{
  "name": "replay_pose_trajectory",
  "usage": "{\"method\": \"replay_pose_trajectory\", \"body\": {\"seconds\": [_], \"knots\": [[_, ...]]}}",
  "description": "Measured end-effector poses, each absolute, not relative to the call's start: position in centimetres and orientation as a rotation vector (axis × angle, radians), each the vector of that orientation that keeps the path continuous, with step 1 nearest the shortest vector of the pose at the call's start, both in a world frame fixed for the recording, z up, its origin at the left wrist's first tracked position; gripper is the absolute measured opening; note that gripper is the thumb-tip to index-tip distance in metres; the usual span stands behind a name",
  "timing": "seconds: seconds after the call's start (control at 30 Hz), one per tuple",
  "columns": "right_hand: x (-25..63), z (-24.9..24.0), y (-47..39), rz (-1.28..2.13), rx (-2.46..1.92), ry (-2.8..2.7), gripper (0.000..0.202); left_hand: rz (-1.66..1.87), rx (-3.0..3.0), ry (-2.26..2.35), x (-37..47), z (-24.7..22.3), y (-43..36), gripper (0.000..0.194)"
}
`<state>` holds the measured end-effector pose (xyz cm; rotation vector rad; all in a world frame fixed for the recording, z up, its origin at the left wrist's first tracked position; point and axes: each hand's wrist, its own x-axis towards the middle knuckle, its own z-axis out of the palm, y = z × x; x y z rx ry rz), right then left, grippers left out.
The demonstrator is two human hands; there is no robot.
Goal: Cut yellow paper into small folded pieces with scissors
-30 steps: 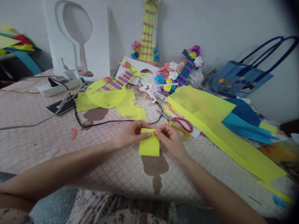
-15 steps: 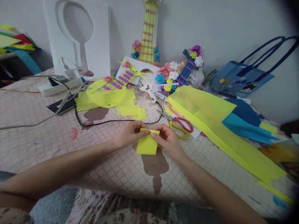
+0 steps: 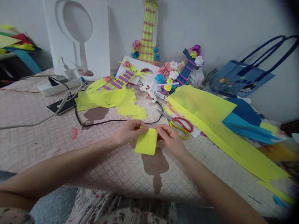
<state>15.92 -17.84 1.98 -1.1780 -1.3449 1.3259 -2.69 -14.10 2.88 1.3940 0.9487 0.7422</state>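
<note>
A small yellow crepe paper piece point(image 3: 146, 143) hangs between my two hands above the quilted table cover. My left hand point(image 3: 130, 132) pinches its upper left edge between thumb and fingers. At the upper right corner, the fingertips of my right hand point(image 3: 170, 138) are closed on the same paper. Just beyond the right hand lie scissors point(image 3: 183, 123) with red and yellow handles. Farther back, a white glue gun point(image 3: 149, 92) rests on the table. Several cut yellow paper pieces point(image 3: 132, 110) lie beyond my left hand.
Large yellow sheets point(image 3: 210, 124) and blue paper point(image 3: 249, 127) spread over the right side. A black cable point(image 3: 105, 123) loops across the table near a power strip point(image 3: 58, 85). Paper-decorated guitars point(image 3: 148, 34), a white cut-out board point(image 3: 99, 40) and a blue bag point(image 3: 243, 77) stand at the back.
My right hand's fingertips have moved outward to the paper's right corner. The left fingers have shifted slightly left, and more of the paper's top edge shows between the hands.
</note>
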Motion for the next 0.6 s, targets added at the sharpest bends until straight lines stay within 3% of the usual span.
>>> {"method": "replay_pose_trajectory", "body": {"seconds": [0.6], "knots": [[15.73,1.87,-17.85,1.318,-1.196,-1.316,0.020,0.634,1.399,0.892,-3.09,2.70,-13.69,0.028]]}}
